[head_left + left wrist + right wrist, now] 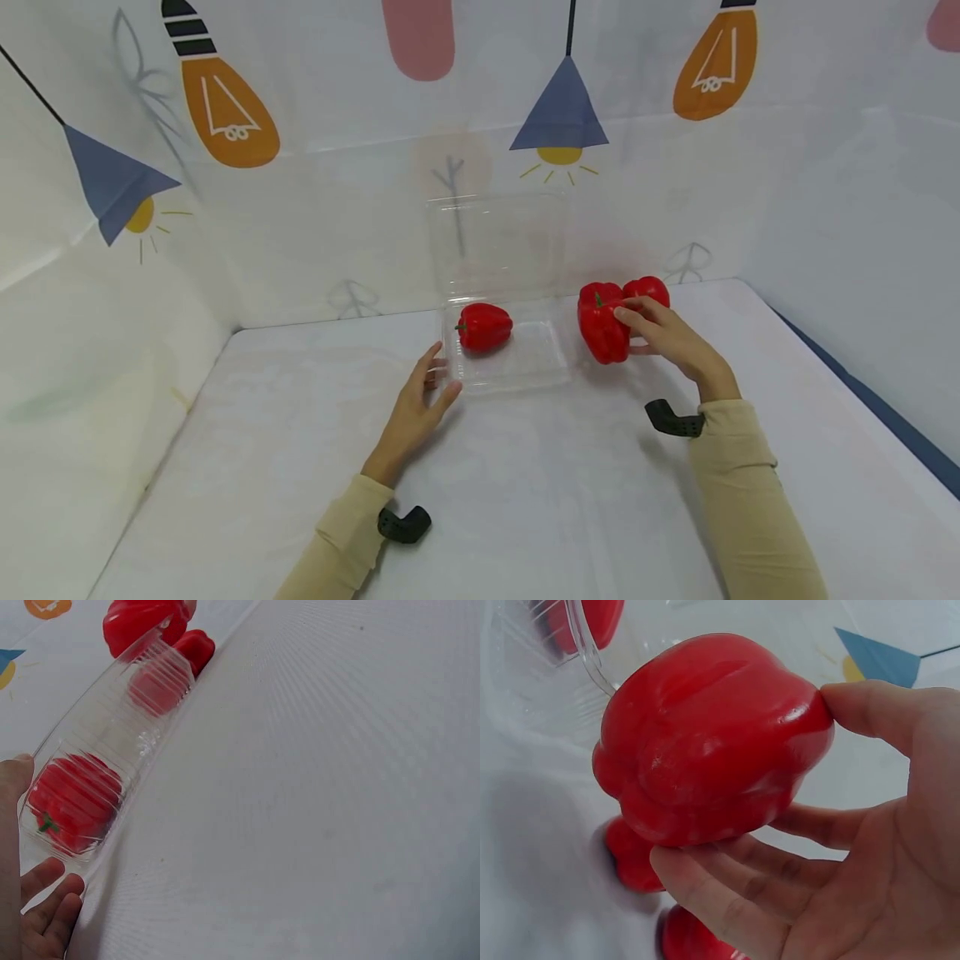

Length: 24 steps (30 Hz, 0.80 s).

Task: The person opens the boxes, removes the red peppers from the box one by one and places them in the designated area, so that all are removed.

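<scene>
A clear plastic clamshell box (528, 385) stands on the table with its lid (498, 242) raised at the back. Inside, on the left, lies a red bell pepper (484, 327) with a green stem. My right hand (667, 337) holds another red bell pepper (712, 742) just right of the box, thumb on one side and fingers underneath. Behind it sit two more red peppers, a left one (600, 292) and a right one (648, 289). At the box's left wall, my left hand (416, 408) has its thumb and fingers spread, fingertips close to the plastic.
White cloth covers the table (300, 450). A white printed sheet (337, 225) with lamps and bulbs rises behind it, and more sheeting hangs at both sides. Each wrist wears a black camera mount, the left one (405, 525) and the right one (675, 419).
</scene>
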Motion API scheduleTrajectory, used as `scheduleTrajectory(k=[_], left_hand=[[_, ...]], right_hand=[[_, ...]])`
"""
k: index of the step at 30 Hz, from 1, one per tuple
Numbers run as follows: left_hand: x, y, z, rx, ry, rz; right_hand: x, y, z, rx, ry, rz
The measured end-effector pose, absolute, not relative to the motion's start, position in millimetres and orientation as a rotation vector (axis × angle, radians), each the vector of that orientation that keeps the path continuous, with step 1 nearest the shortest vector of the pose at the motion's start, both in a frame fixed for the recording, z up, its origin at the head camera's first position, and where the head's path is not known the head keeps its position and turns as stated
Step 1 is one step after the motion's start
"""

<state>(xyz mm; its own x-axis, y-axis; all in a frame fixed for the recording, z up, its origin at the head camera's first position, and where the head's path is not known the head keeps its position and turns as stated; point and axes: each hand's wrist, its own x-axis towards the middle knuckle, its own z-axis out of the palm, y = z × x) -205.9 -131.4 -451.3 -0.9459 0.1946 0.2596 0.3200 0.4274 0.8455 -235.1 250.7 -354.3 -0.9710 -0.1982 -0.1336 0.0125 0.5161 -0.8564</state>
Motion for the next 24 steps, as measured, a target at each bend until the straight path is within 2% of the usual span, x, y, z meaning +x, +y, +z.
scheduleTrajectory(k=[6,10,18,24], left_hand=[[-193,-127,-427,-0.490,-2.564,-1.546],[-192,-127,-426,-0.495,-2.567,-1.544],[-210,-133,-455,-0.465,-2.554,-1.534],[-213,-135,-462,-0.470,-2.568,-1.503]], right_hand=[[-236,256,-357,-0.153,2.525,-1.407],[-237,258,-359,-0.132,2.529,-1.366],[-238,257,-360,-0.127,2.527,-1.306],[-239,261,-364,-0.078,2.506,-1.308]])
